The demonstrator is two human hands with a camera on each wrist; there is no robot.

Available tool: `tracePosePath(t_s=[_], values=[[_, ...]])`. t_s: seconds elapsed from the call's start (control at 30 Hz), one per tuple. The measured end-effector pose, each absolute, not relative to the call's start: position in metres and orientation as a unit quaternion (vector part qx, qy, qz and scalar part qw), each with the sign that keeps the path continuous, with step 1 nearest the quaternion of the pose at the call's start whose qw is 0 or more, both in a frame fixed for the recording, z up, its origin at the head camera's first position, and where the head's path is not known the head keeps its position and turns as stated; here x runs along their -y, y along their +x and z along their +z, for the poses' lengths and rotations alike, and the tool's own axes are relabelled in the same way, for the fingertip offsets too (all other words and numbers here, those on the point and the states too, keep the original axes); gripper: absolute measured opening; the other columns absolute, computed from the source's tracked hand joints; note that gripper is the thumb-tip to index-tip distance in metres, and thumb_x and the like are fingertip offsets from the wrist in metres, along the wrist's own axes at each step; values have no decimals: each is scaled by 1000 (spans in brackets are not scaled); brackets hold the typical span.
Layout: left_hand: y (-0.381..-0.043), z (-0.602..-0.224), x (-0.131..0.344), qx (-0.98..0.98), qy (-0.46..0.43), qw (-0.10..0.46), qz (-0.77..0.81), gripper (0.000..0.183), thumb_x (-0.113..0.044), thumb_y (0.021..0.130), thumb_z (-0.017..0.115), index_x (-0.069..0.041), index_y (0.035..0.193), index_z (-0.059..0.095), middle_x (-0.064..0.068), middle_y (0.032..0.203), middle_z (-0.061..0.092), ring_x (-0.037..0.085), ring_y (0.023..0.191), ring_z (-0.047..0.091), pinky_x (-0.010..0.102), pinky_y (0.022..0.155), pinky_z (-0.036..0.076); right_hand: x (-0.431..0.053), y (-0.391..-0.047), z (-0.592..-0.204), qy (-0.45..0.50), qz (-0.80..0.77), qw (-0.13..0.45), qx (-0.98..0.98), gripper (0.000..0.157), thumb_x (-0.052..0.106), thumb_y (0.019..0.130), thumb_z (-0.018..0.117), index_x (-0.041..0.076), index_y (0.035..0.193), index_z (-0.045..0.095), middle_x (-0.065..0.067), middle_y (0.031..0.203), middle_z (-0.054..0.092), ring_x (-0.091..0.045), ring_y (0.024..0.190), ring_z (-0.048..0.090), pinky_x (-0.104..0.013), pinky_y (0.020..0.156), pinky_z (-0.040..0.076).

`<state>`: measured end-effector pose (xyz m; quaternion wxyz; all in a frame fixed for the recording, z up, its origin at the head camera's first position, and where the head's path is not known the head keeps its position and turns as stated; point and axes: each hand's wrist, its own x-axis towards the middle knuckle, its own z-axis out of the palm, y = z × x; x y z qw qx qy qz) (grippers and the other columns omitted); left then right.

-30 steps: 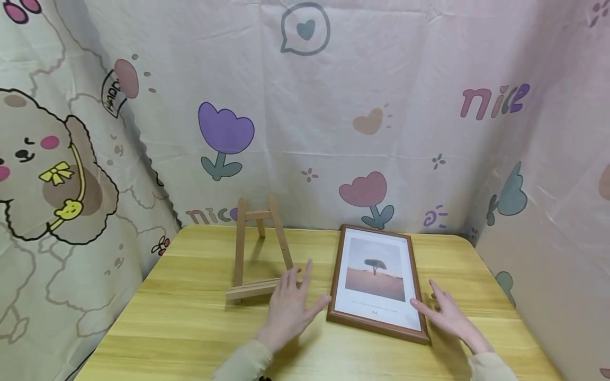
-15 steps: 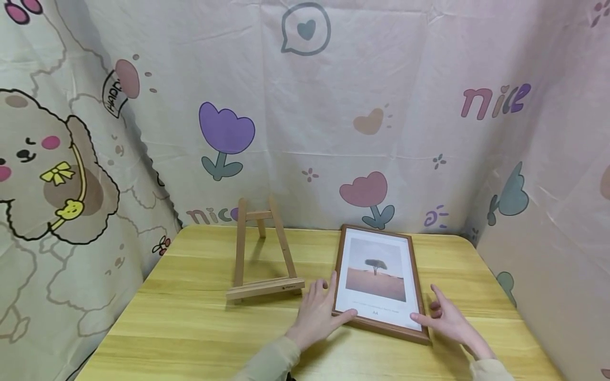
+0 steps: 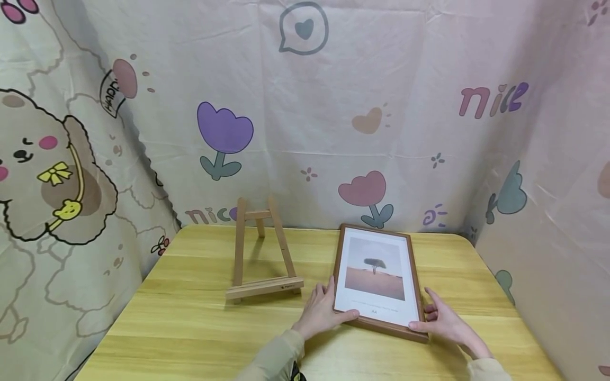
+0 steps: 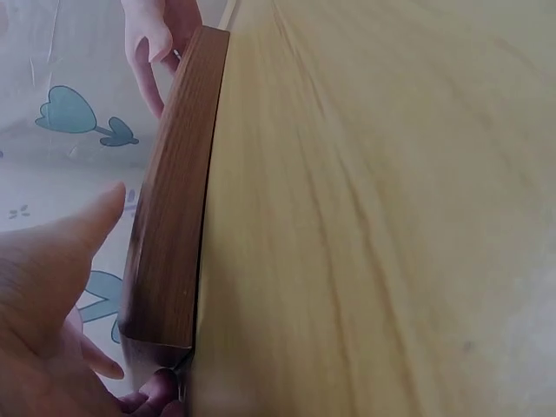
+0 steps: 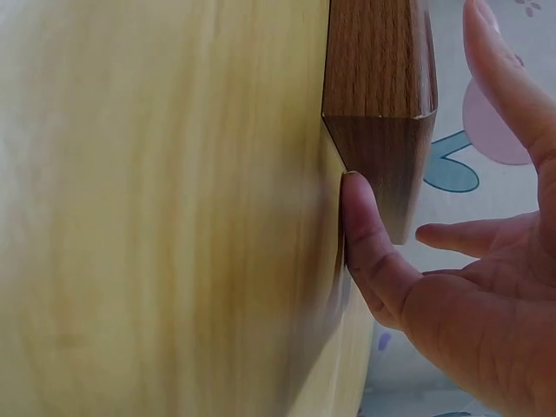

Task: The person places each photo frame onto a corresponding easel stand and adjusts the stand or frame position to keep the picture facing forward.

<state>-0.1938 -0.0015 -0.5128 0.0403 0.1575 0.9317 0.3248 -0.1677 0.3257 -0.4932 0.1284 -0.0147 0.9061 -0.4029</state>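
- Flanking the lower corners of the picture frame (image 3: 375, 267): left hand (image 3: 320, 313) and right hand (image 3: 444, 320), thumbs spread from fingers.
- Picture frame lying on the table (image 3: 190, 312), right of the wooden easel (image 3: 264, 287).

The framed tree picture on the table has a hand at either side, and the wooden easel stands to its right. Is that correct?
Not quite: the wooden easel stands to the left of the framed tree picture, as the head view shows. The rest is right.
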Motion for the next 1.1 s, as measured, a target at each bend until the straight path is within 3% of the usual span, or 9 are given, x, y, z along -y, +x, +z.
tracePosePath(t_s=[0.2, 0.4, 0.53, 0.7, 0.9, 1.1], values=[[-199, -514, 1, -934, 156, 47, 320, 119, -66, 77, 76, 7, 156, 24, 18, 116, 50, 25, 104, 49, 43, 92, 47, -323, -169, -492, -21, -401, 140, -905, 117, 26, 80, 87, -20, 151, 6, -28, 119, 57, -26, 103, 60, -34, 83, 54], [-203, -515, 2, -933, 158, 61, 317, 122, -67, 74, 78, 8, 155, 25, 15, 115, 48, 20, 99, 43, 30, 82, 40, -322, -170, -496, -35, -397, 150, -905, 119, 27, 78, 88, -24, 149, 7, -20, 110, 59, -20, 94, 57, -24, 74, 49], [-207, -518, 4, -930, 163, 65, 322, 122, -65, 72, 79, 7, 155, 27, 13, 115, 48, 18, 99, 41, 27, 80, 37, -324, -171, -501, -81, -415, 148, -894, 113, 23, 79, 87, -25, 148, 11, -15, 102, 60, -14, 88, 56, -21, 71, 49], [-210, -518, 5, -925, 165, 72, 333, 121, -62, 70, 83, 7, 154, 29, 14, 117, 49, 19, 101, 43, 30, 83, 41, -326, -171, -505, -124, -431, 142, -883, 108, 22, 79, 86, -25, 147, 16, -13, 101, 61, -5, 84, 55, -20, 71, 50], [-209, -516, 7, -919, 159, 71, 353, 117, -56, 69, 86, 4, 154, 32, 13, 116, 50, 19, 101, 41, 32, 84, 40, -325, -171, -506, -122, -443, 141, -877, 107, 20, 80, 85, -22, 150, 15, -14, 103, 61, -7, 87, 54, -19, 73, 48], [-207, -519, 6, -914, 141, 63, 376, 115, -53, 67, 88, 2, 154, 36, 16, 123, 49, 22, 108, 42, 41, 94, 41, -324, -168, -507, -113, -445, 135, -878, 107, 20, 81, 85, -18, 152, 15, -13, 103, 62, -8, 85, 52, -19, 71, 46]])
